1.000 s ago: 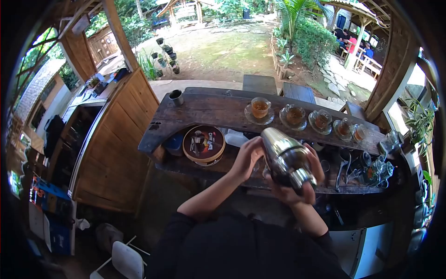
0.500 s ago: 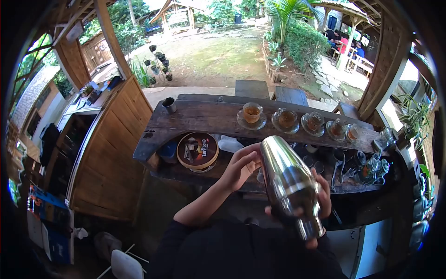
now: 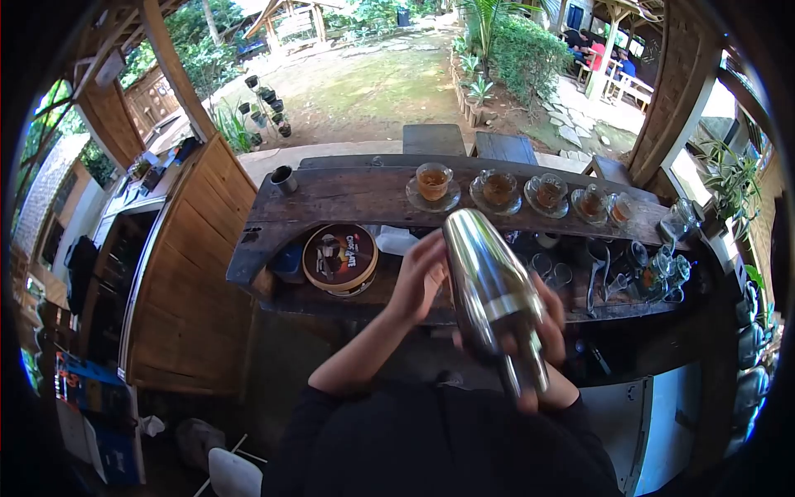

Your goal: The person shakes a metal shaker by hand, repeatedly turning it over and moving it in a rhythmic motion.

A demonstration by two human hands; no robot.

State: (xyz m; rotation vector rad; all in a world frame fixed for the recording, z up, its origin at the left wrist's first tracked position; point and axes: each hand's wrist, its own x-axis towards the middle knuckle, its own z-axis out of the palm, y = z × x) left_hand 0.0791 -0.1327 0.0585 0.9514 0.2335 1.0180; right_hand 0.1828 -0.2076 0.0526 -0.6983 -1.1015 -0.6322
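Observation:
A shiny steel cocktail shaker (image 3: 489,269) is held at a slant in front of my chest. Its broad base points up and away, and its narrow capped end is down near my body. My right hand (image 3: 550,323) wraps the right side and lower part, with one fingertip by the cap. On the other side, my left hand (image 3: 416,280) has its fingers against the shaker near the base; their tips are partly hidden. Beyond the base, several glass cups (image 3: 499,189) of amber drink stand on saucers along the bar's upper ledge (image 3: 348,186).
A round chocolate tub (image 3: 339,258) sits on the lower shelf at left, beside a white cloth or packet (image 3: 397,240). A metal cup (image 3: 284,179) stands at the ledge's left end. Glassware (image 3: 662,269) crowds the right. A wooden cabinet (image 3: 195,273) flanks my left.
The shaker and both hands have shifted slightly left and up toward the bar. The whole view has also moved a little, and the right hand is blurred by motion. Both hands stay at the shaker.

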